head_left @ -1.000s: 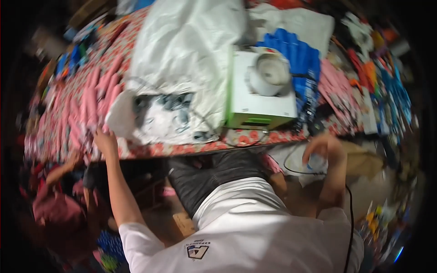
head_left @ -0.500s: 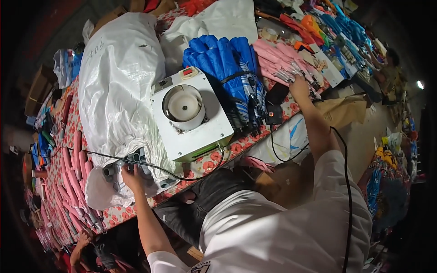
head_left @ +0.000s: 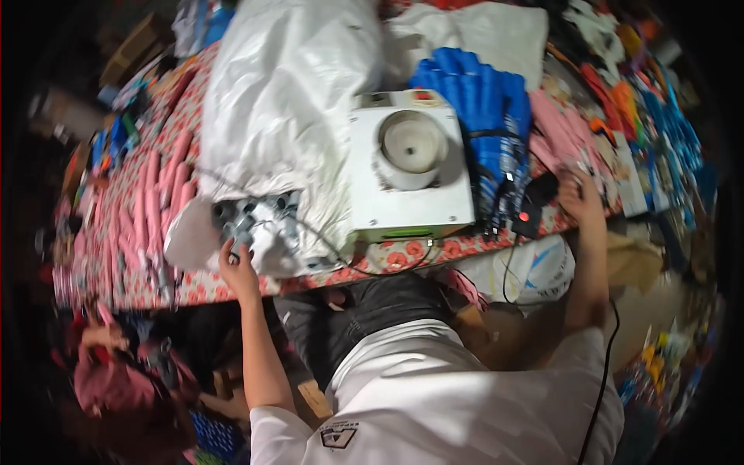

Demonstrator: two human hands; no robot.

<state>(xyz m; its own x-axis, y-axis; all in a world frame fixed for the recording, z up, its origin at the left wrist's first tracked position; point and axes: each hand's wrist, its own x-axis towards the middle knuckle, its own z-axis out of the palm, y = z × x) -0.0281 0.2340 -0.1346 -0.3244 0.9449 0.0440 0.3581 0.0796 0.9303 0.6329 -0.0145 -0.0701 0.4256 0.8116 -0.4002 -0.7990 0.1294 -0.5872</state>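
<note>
At the mouth of a big white woven sack (head_left: 283, 116), my left hand (head_left: 239, 270) has its fingers curled by the sack's lower edge. A small dark patch shows between those fingers, too blurred to name. Just beyond them, short grey plastic tubular pieces (head_left: 242, 226) lie in the sack's opening. My right hand (head_left: 580, 195) is bent closed at the near ends of a bundle of pink folded umbrellas (head_left: 554, 128). Motion blurs it, and what it holds, if anything, does not show. Beside it sits a small black box with a red button (head_left: 525, 218).
Between my hands stands a white machine with a round metal cup (head_left: 411, 147); its black cable (head_left: 333, 248) crosses the sack mouth. Blue folded umbrellas (head_left: 477, 93) lie right of it. More pink umbrellas (head_left: 151, 205) cover the table's left. A co-worker's hand (head_left: 105, 337) shows lower left.
The view has turned, so the table has shifted right in the picture. My left hand has drawn back from the grey pieces. My right hand has come slightly nearer, off the pink umbrellas' ends.
</note>
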